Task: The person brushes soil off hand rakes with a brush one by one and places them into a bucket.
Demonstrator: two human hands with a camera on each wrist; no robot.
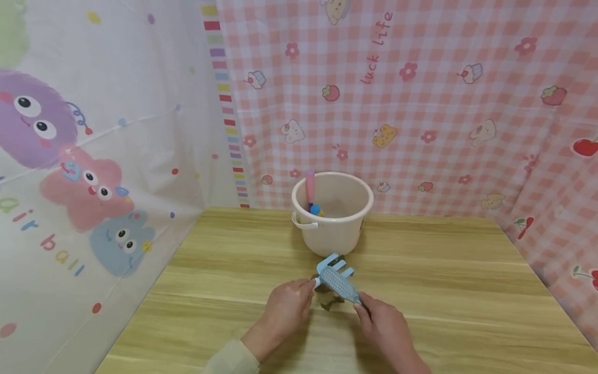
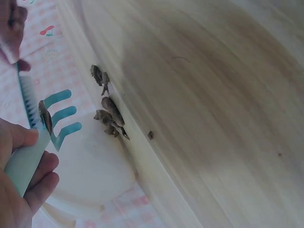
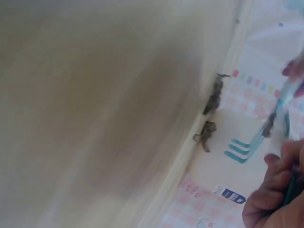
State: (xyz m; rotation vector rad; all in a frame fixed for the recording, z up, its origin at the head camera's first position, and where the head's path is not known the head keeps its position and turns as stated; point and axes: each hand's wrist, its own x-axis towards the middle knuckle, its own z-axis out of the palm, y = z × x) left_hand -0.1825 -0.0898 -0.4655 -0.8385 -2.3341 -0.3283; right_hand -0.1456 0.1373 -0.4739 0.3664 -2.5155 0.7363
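Light-blue rake [image 1: 325, 261], grey-blue brush [image 1: 338, 283], cream bucket [image 1: 333, 235], yellow-brown wood-grain table [image 1: 444, 270], pink-and-white checked cloth [image 1: 420, 106]

Left grip [image 1: 288, 304], right grip [image 1: 385, 320] — curled (both)

"What does the bucket [image 1: 330, 236] hide?"
"The lower end of the pink handle [image 1: 310, 187], behind its near wall."
"And the brown pieces [image 1: 333, 303]?"
"Seen from the head, partly covered by the rake [image 1: 326, 262] and brush [image 1: 338, 283]."
"That speck [image 2: 280, 154] on the table [image 2: 228, 114]?"
"Too small to tell; in that left wrist view, the edge cuts off the right hand [image 2: 12, 33]."
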